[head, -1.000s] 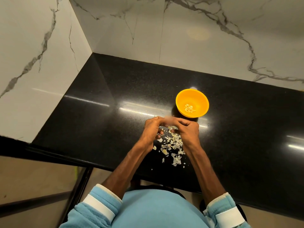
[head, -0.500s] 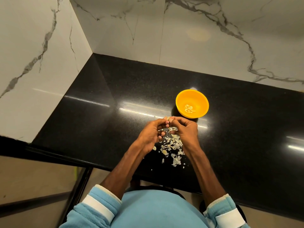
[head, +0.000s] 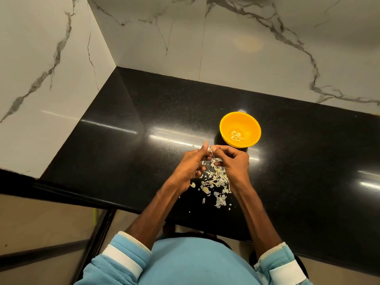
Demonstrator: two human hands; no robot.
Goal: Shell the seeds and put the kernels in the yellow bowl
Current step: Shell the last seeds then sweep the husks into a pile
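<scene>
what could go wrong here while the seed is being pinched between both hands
The seed is pinched short of the yellow bowl, by the shell pile; a freed kernel could drop among the shells and get lost.
The left hand and right hand hold it by fingertips only, so it may slip onto the black counter.
Shell bits near the counter's front edge could get brushed off.

A glossy black countertop (head: 164, 120) meets white marble walls (head: 267, 58) at 12 and 10 o'clock; a beige floor (head: 41, 219) lies at 8 o'clock.

Seed (head: 210, 150) btwn L hand (head: 190, 164), R hand (head: 233, 161)
</scene>
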